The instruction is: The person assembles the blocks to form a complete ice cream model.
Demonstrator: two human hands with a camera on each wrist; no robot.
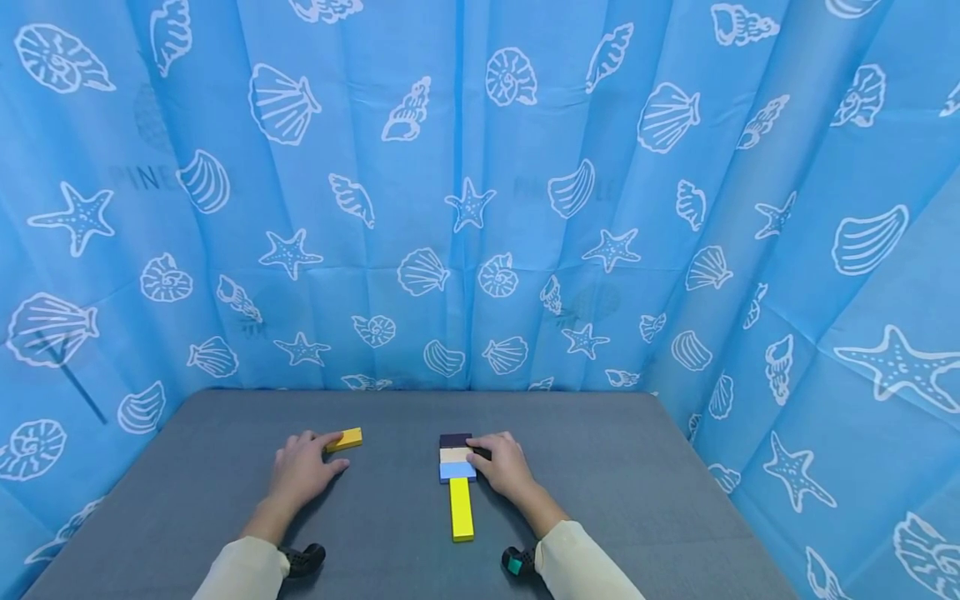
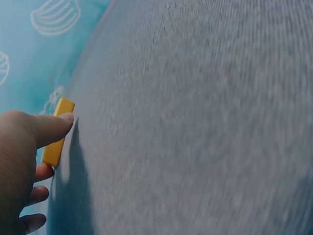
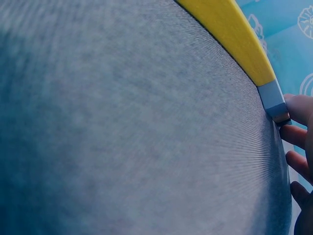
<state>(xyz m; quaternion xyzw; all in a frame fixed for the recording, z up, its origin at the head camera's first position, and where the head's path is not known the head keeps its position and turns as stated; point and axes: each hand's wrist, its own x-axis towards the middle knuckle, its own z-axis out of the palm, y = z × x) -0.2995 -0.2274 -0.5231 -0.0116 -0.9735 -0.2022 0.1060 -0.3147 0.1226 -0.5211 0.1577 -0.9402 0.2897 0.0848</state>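
Observation:
My left hand [image 1: 302, 471] reaches an orange-yellow block [image 1: 347, 439]; its index fingertip is at the block's left end, while the thumb lies apart from it on the near side. In the left wrist view the thumb crosses in front of this block [image 2: 57, 148]. Near the middle, a dark block [image 1: 454, 440], a beige block [image 1: 453, 455] and a light blue block [image 1: 457, 471] lie in a row, one against another. From the right, my right hand [image 1: 507, 471] touches the row, index fingertip at the dark block's end and thumb at the beige one.
A long bright yellow block [image 1: 462, 510] extends from the light blue block toward me. All the blocks lie on a grey cloth-covered table [image 1: 390, 550]. Blue curtains [image 1: 465, 225] with white shell prints hang behind it and along its sides.

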